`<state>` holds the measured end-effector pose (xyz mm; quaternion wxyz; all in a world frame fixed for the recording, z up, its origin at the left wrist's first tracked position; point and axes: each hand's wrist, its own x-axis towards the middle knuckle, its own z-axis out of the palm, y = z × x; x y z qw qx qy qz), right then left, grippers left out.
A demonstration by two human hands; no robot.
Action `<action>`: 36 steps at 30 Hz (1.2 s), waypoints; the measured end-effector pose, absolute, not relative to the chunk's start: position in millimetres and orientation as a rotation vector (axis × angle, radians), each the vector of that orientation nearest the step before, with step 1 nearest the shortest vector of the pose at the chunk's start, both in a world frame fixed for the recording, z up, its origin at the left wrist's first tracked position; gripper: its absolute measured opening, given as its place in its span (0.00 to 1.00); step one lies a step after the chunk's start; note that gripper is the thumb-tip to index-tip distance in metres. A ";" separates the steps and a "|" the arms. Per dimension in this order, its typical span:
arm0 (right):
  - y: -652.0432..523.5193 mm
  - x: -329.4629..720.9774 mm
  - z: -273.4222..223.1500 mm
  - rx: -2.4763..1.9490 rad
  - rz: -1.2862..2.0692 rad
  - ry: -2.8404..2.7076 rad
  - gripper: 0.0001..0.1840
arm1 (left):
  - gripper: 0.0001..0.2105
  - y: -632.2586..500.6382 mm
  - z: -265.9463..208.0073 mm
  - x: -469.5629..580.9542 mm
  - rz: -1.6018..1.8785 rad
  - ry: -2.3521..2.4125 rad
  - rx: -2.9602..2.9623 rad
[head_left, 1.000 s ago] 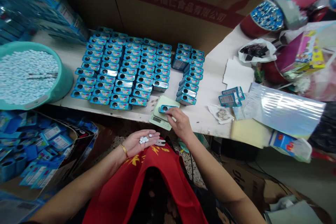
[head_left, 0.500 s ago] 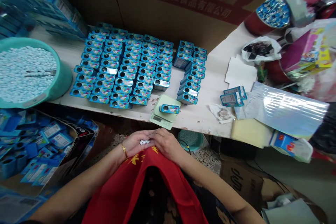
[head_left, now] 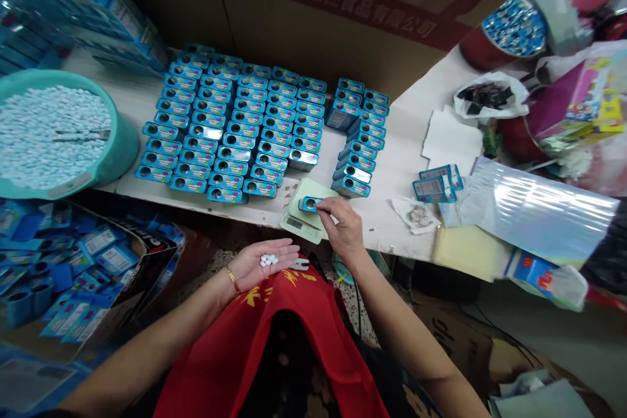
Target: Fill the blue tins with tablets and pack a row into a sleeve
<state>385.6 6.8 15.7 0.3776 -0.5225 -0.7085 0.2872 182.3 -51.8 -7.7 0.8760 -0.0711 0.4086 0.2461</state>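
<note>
My left hand [head_left: 262, 262] is held palm up with its fingers stretched out, and several small white candies [head_left: 268, 260] lie in the palm. A small pale, notched object [head_left: 300, 264] is by its fingertips on the red apron; I cannot tell what it is. My right hand [head_left: 343, 225] has thumb and finger pinched together at the round hole of a blue tin [head_left: 307, 204]. Whatever is between those fingertips is hidden. The tin stands on a pale green scale [head_left: 298, 228] at the table's front edge, its right part covered by the hand.
Rows of blue tins [head_left: 225, 137] with round holes fill the table behind the scale. On the left are a teal basin [head_left: 125, 150] of white candies and a carton [head_left: 134, 287] of blue containers below. A large cardboard box [head_left: 313, 32] stands behind. Packets and sheets [head_left: 543, 206] lie right.
The hands were together around the white candies over my lap. My right hand has moved up and forward to the tin on the scale, and my left palm now lies uncovered.
</note>
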 end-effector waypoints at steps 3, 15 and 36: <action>7.3 382.8 15.6 -1.329 0.713 -1.827 0.08 | 0.24 -50.8 -8.0 182.7 0.512 0.858 -0.163; 8.4 402.1 -12.2 -1.544 0.572 -1.952 0.12 | 0.21 -49.2 -12.1 179.9 0.532 0.859 -0.167; 16.1 348.8 -33.6 -1.525 0.310 -2.368 0.17 | 0.13 -15.6 -50.9 134.7 0.737 1.040 -0.198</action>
